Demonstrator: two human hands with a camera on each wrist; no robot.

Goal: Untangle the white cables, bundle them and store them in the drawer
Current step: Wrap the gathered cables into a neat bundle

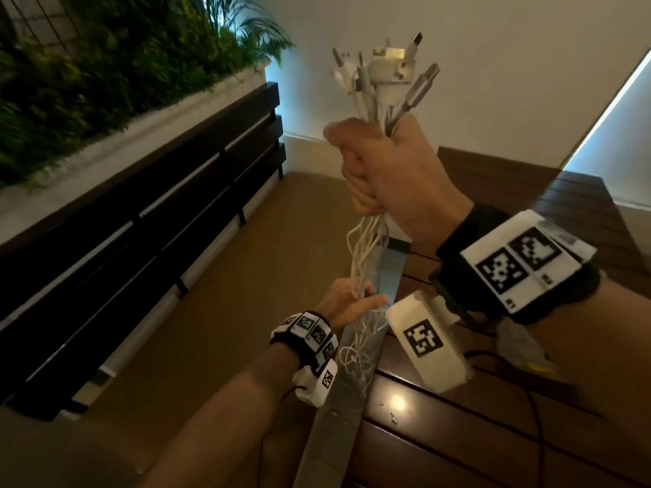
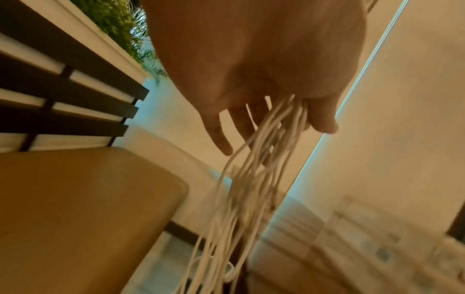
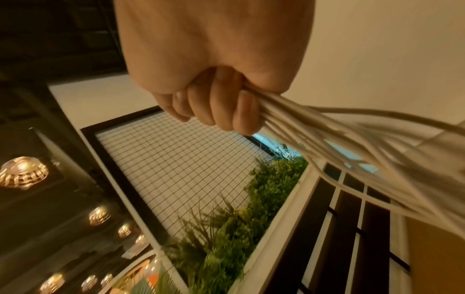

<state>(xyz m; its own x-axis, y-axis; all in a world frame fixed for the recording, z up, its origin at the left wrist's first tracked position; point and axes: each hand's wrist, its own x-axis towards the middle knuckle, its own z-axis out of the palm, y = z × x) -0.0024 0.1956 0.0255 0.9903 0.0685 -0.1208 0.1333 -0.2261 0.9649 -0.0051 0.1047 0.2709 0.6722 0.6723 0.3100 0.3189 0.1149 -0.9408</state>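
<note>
My right hand [image 1: 384,174] is raised and grips a bunch of white cables [image 1: 366,248] in a fist, just below their plug ends [image 1: 387,72], which fan out above it. The right wrist view shows the fingers [image 3: 216,103] curled tight round the strands [image 3: 352,151]. The cables hang down from that fist to my left hand [image 1: 352,299], lower and nearer to me. There the strands [image 2: 251,179] run between the thumb and the nearly straight fingers [image 2: 221,137], then trail off loose below. No drawer can be made out.
A brown slatted table [image 1: 493,434] lies at the right with thin black wires [image 1: 510,399] on it and a grey metal strip [image 1: 331,434] along its left edge. A tan bench seat [image 1: 211,311] with a dark slatted backrest [image 1: 141,206] and plants [image 1: 88,65] is at the left.
</note>
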